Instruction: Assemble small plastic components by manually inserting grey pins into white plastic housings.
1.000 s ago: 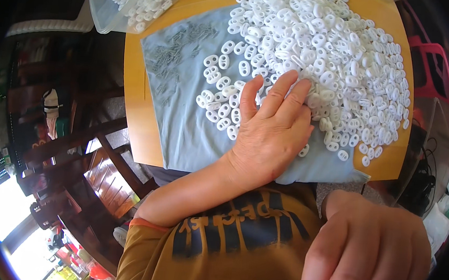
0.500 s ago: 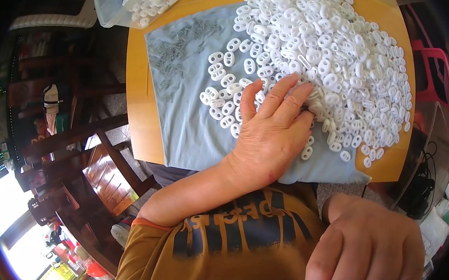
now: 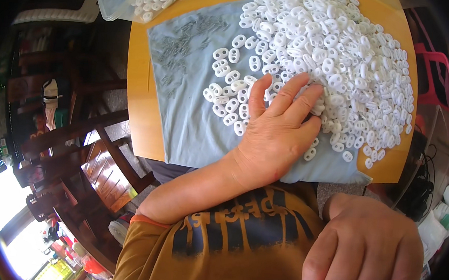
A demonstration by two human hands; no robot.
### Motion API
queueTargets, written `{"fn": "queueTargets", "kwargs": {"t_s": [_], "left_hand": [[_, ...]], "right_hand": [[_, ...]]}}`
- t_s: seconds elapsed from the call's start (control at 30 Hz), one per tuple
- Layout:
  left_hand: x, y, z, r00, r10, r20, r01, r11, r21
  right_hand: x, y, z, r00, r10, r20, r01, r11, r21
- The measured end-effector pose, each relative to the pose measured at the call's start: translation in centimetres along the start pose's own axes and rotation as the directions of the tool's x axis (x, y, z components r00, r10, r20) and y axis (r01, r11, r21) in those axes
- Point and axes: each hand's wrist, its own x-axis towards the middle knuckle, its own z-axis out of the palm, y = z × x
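My left hand (image 3: 276, 138) lies back-up over the near edge of a big heap of small white oval plastic pieces with two holes (image 3: 338, 70). Its fingers are spread and its tips press among the pieces; the thumb is hidden beneath. A looser group of the same pieces (image 3: 232, 91) is spread to the left of the fingers on a grey-blue cloth (image 3: 184, 121). Close to the camera at the lower right, my right hand (image 3: 367, 254) is raised in front of the chest. Its fingers are curled and pressed together, hiding whatever may be in them.
Many thin, small greyish bits (image 3: 184, 43) lie scattered at the cloth's far left. A clear plastic tub (image 3: 109, 7) with more white pieces stands at the wooden table's (image 3: 140, 82) far left corner. Beyond the right edge is a red plastic chair (image 3: 445, 77); dark wooden furniture (image 3: 73, 145) stands left.
The view has shifted slightly. My left hand has slid a little to the right over the white pieces, while my right hand stays raised with almost the same curl.
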Motion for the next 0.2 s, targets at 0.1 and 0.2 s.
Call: {"fn": "queueTargets", "kwargs": {"t_s": [0.1, 0.2], "left_hand": [[-0.2, -0.5, 0.6, 0.988, 0.138, -0.072, -0.13, 0.986, 0.103], [-0.2, -0.4, 0.3, 0.979, 0.202, -0.006, -0.197, 0.962, 0.187]], "right_hand": [[-0.1, 0.1, 0.3, 1.0, 0.021, -0.003, -0.021, 0.999, 0.04], [0.6, 0.8, -0.1, 0.999, 0.04, -0.001, -0.04, 0.996, 0.074]]}}
